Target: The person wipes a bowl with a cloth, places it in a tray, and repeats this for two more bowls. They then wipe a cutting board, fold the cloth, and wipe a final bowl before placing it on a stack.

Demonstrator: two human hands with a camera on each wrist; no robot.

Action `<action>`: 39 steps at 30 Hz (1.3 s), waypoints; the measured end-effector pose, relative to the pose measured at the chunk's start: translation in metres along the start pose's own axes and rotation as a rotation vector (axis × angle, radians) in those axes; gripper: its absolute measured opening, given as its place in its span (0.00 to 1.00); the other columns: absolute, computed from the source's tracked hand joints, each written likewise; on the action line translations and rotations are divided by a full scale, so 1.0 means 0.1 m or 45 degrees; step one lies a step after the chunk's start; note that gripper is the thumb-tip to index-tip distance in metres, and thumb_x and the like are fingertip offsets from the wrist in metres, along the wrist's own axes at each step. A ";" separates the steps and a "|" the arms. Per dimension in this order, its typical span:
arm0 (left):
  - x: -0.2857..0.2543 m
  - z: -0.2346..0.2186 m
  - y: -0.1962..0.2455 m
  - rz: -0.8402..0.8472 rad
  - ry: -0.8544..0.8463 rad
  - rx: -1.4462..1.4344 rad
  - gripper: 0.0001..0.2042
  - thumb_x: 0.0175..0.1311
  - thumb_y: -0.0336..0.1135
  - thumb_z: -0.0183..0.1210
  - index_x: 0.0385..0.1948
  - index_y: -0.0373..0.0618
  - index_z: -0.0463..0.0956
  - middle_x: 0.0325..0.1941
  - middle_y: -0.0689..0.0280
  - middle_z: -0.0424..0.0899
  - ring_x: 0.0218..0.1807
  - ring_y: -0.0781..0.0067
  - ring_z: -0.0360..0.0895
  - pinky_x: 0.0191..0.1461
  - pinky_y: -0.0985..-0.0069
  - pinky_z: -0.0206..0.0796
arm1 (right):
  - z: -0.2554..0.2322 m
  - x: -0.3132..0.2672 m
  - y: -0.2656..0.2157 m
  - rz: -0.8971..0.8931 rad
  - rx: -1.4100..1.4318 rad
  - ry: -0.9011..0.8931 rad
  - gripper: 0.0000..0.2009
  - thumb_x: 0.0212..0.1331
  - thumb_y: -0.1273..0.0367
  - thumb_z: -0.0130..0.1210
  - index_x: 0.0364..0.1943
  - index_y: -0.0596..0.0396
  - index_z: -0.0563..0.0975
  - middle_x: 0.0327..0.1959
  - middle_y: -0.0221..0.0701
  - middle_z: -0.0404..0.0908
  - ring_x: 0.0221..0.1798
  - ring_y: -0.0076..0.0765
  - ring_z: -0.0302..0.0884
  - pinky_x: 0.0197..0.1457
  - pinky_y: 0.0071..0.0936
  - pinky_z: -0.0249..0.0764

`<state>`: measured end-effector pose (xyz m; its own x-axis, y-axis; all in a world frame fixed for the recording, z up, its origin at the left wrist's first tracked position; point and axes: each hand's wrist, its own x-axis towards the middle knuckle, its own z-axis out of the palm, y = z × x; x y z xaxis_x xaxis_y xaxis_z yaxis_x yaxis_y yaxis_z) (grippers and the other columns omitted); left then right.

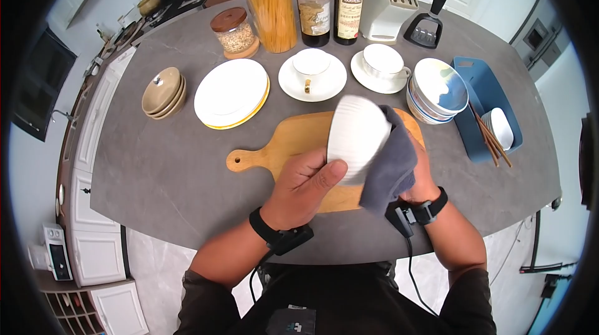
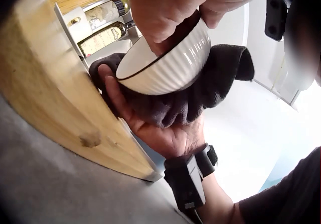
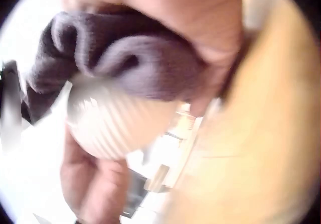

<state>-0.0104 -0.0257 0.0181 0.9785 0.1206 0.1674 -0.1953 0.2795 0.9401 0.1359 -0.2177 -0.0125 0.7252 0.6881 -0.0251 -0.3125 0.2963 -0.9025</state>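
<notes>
A white ribbed bowl [image 1: 358, 138] is tilted on its side above the wooden cutting board [image 1: 293, 137]. The left hand [image 1: 306, 185] grips its rim, thumb on the ribbed outside and fingers inside, as the left wrist view shows. A dark grey cloth [image 1: 392, 166] lies against the bowl's outside, held by the right hand [image 1: 424, 169]. In the left wrist view the right hand [image 2: 155, 128] cups the cloth [image 2: 175, 106] under the bowl [image 2: 165, 68]. The right wrist view is blurred; there the cloth [image 3: 130, 58] covers part of the bowl [image 3: 113, 118].
Behind the board stand brown bowls [image 1: 165, 93], white plates [image 1: 231, 93], two cups on saucers [image 1: 312, 88] and stacked bowls [image 1: 438, 88]. A blue bin [image 1: 477, 129] with chopsticks is at the right. Bottles [image 1: 313, 7], a pasta jar [image 1: 268, 7] and a knife block [image 1: 384, 13] stand farther back.
</notes>
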 end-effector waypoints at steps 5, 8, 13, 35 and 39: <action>0.02 0.05 0.08 0.312 0.029 0.340 0.15 0.84 0.37 0.61 0.60 0.34 0.82 0.54 0.62 0.89 0.54 0.71 0.85 0.60 0.73 0.73 | 0.20 -0.11 0.08 0.153 0.442 -0.123 0.33 0.79 0.51 0.59 0.80 0.48 0.64 0.73 0.33 0.77 0.71 0.34 0.80 0.65 0.34 0.84; 0.03 0.04 0.10 0.255 -0.016 0.558 0.11 0.79 0.32 0.65 0.54 0.33 0.84 0.57 0.52 0.88 0.54 0.53 0.86 0.60 0.66 0.77 | 0.37 -0.19 0.04 0.218 0.508 -0.195 0.36 0.79 0.40 0.51 0.81 0.44 0.63 0.73 0.32 0.76 0.70 0.36 0.80 0.63 0.36 0.85; 0.09 -0.03 0.05 0.398 -0.030 0.865 0.11 0.73 0.31 0.69 0.51 0.35 0.84 0.56 0.53 0.87 0.57 0.48 0.86 0.62 0.61 0.79 | 0.32 -0.20 0.09 0.181 0.466 -0.165 0.36 0.81 0.41 0.47 0.81 0.46 0.63 0.77 0.35 0.73 0.73 0.43 0.79 0.68 0.48 0.84; 0.06 -0.02 0.06 0.910 -0.215 1.805 0.06 0.54 0.32 0.68 0.30 0.40 0.84 0.43 0.61 0.84 0.57 0.51 0.79 0.74 0.46 0.70 | 0.56 -0.29 -0.32 -0.138 -0.785 0.035 0.11 0.67 0.74 0.61 0.51 0.62 0.80 0.43 0.34 0.85 0.46 0.24 0.81 0.51 0.30 0.80; 0.04 0.05 0.07 0.889 -0.169 1.703 0.08 0.50 0.30 0.73 0.32 0.44 0.86 0.45 0.64 0.87 0.56 0.56 0.82 0.72 0.47 0.72 | 0.36 -0.25 -0.19 -0.188 -0.765 0.028 0.11 0.66 0.77 0.54 0.51 0.63 0.81 0.43 0.28 0.85 0.42 0.22 0.80 0.46 0.26 0.78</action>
<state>-0.0072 -0.0282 0.0272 0.7309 -0.2456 0.6367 -0.4779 -0.8503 0.2206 0.1020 -0.2165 0.0206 0.7487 0.6528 0.1156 0.1879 -0.0417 -0.9813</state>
